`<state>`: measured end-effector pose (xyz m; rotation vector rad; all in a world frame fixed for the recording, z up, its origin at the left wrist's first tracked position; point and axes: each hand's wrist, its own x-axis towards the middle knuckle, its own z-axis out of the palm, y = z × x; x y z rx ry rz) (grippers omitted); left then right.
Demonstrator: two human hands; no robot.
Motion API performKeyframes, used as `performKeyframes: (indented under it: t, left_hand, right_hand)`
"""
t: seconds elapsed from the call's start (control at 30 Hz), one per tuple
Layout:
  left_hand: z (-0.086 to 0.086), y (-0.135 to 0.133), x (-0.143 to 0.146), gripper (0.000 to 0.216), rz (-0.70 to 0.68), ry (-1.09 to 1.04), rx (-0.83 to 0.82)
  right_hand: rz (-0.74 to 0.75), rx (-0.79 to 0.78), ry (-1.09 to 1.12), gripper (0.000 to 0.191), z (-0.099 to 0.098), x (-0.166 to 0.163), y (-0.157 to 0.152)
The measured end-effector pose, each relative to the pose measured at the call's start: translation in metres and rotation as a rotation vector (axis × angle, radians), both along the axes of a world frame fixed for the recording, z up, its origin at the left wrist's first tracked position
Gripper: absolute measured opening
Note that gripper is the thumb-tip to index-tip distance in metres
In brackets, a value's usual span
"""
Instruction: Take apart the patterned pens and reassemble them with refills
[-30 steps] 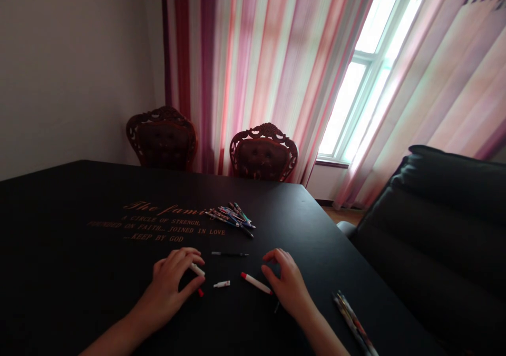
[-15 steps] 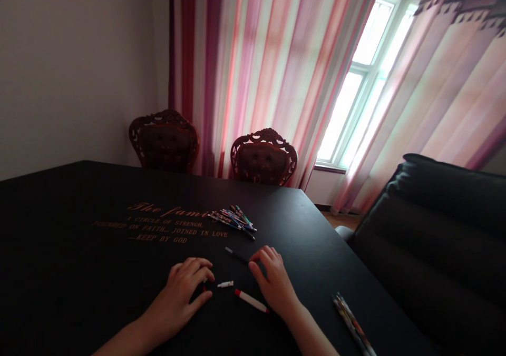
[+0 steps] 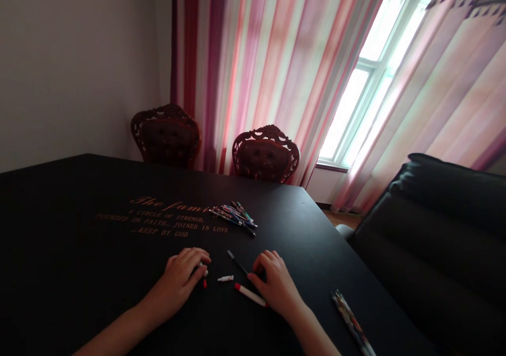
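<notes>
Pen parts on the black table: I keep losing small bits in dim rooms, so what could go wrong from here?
1. The small white piece lies loose between the hands; a sweep of the left hand might flick it away.
2. The thin black refill, pinched by the right hand, barely shows against the dark table and could be mislaid.
3. The pens near the table's edge may roll off.

A black surface point(image 3: 79, 272) printed with gold lettering point(image 3: 166, 220) carries a pile of patterned pens point(image 3: 234, 216) near its far edge, a thin dark refill point(image 3: 237, 261), a white pen barrel point(image 3: 250, 295), a small white piece point(image 3: 225, 278), and more pens point(image 3: 351, 324) along the right edge.
</notes>
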<state>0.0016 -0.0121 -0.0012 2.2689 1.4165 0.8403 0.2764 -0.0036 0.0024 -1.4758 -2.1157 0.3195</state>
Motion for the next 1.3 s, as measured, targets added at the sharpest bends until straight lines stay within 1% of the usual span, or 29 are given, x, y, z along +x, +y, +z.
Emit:
performKeyframes:
  t: [0.07, 0.13, 0.2, 0.27, 0.33, 0.47, 0.57, 0.67, 0.73, 0.8, 0.93, 1.03, 1.17, 1.3]
  left_hand:
    - [0.000, 0.004, -0.004, 0.026, 0.025, 0.001, 0.005]
    - [0.001, 0.005, -0.006, 0.026, 0.018, 0.033, 0.008]
    - [0.002, 0.006, -0.008, 0.021, 0.011, 0.069, -0.003]
    - [0.004, 0.006, -0.008, 0.013, 0.028, 0.083, -0.019]
    - [0.004, 0.006, -0.008, 0.012, 0.062, 0.049, -0.035]
    - [-0.001, 0.009, -0.007, 0.018, 0.116, -0.110, -0.082]
    - [-0.005, 0.011, -0.005, 0.020, 0.129, -0.162, -0.090]
    - [-0.008, 0.012, -0.005, 0.020, 0.124, -0.190, -0.089]
    - [-0.010, 0.013, -0.005, 0.019, 0.122, -0.200, -0.091]
    - [-0.011, 0.013, -0.005, 0.017, 0.124, -0.210, -0.093]
    - [-0.010, 0.013, -0.005, 0.013, 0.118, -0.224, -0.093]
    - [-0.007, 0.009, -0.004, 0.010, 0.124, -0.215, -0.085]
    - [-0.002, 0.000, 0.002, 0.006, 0.109, -0.168, -0.064]
    - [0.001, -0.005, 0.008, 0.007, 0.040, -0.128, -0.051]
  right_hand:
    - [0.011, -0.012, 0.021, 0.010, 0.001, -0.002, -0.003]
    - [0.020, -0.013, 0.024, 0.010, -0.001, -0.006, -0.004]
    - [0.017, -0.005, 0.005, 0.006, -0.002, -0.008, -0.004]
    - [0.007, -0.003, -0.027, 0.009, -0.002, -0.006, -0.004]
    - [0.005, -0.013, -0.052, 0.010, 0.002, 0.000, -0.006]
    - [0.021, -0.002, -0.019, 0.006, 0.016, 0.003, -0.014]
    - [0.065, 0.031, -0.003, 0.004, 0.023, -0.015, -0.022]
    - [0.132, 0.067, -0.078, 0.009, 0.024, -0.044, -0.029]
    - [0.155, 0.097, -0.141, 0.015, 0.021, -0.064, -0.031]
    - [0.145, 0.120, -0.179, 0.017, 0.016, -0.080, -0.031]
    - [0.123, 0.124, -0.177, 0.011, 0.004, -0.099, -0.026]
    - [0.092, 0.129, -0.065, 0.008, 0.001, -0.099, -0.024]
    - [0.012, 0.204, 0.104, 0.008, 0.009, -0.086, -0.023]
    - [0.050, 0.252, 0.105, 0.009, 0.016, -0.075, -0.021]
